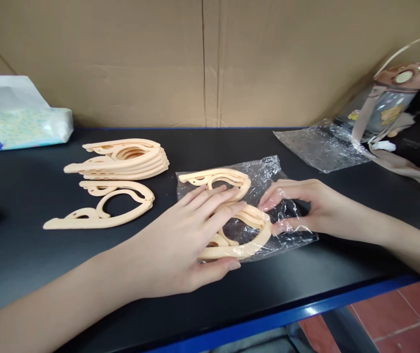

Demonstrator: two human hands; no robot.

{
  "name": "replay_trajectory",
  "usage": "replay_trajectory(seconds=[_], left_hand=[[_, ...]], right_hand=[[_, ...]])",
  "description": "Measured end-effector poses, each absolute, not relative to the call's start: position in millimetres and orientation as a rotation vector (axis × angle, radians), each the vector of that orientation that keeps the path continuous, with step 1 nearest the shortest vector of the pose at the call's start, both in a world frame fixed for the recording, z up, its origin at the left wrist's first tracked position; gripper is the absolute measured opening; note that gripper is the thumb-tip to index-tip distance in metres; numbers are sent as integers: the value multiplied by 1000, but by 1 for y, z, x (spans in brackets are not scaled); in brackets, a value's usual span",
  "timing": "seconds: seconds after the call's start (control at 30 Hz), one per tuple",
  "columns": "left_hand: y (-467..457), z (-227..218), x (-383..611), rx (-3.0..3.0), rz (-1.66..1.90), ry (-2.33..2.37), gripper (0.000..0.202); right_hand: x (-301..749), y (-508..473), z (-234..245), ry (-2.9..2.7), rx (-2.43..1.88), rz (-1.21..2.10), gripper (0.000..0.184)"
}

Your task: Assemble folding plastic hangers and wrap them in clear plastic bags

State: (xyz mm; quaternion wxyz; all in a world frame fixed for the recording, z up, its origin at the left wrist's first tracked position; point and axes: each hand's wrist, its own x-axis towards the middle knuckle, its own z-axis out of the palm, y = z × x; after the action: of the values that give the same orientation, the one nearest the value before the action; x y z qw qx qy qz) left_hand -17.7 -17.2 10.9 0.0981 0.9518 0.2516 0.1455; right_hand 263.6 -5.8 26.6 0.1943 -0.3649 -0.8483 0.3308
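Observation:
Two folded cream plastic folding hangers (247, 249) lie side by side in a clear plastic bag (265, 169) on the table. Across them rests my left hand (186, 242), its fingers stretched out over the hangers and its thumb apart at the near edge. My right hand (301, 206) is at the bag's right part, fingers and thumb bent around the plastic by the rounded end of the nearer hanger. To the left is a stack of matching folded hangers (129, 159), with a single folded hanger (121, 223) just in front of it.
A pack of tissues (29, 127) sits at the back left. Another clear plastic bag (316, 147) lies at the back right, beside a strapped water bottle (390, 108) and a black object. Cardboard (140, 63) stands behind the black table (11, 201), which has a blue front edge.

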Motion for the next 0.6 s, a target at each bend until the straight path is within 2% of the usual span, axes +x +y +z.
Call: replay_trajectory(seconds=[0.17,0.33,0.4,0.6], left_hand=[[-18,12,-18,2828,409,756,62],[-19,13,-19,2817,425,742,62],[-19,12,-19,2809,430,738,62],[-19,11,-17,2809,444,748,62]], right_hand=[[266,0,35,-2547,-1015,714,24],[268,17,58,-2527,-1257,-82,22],[258,23,68,-2464,-1299,-260,25],[194,32,79,-2649,-1006,-37,26]])
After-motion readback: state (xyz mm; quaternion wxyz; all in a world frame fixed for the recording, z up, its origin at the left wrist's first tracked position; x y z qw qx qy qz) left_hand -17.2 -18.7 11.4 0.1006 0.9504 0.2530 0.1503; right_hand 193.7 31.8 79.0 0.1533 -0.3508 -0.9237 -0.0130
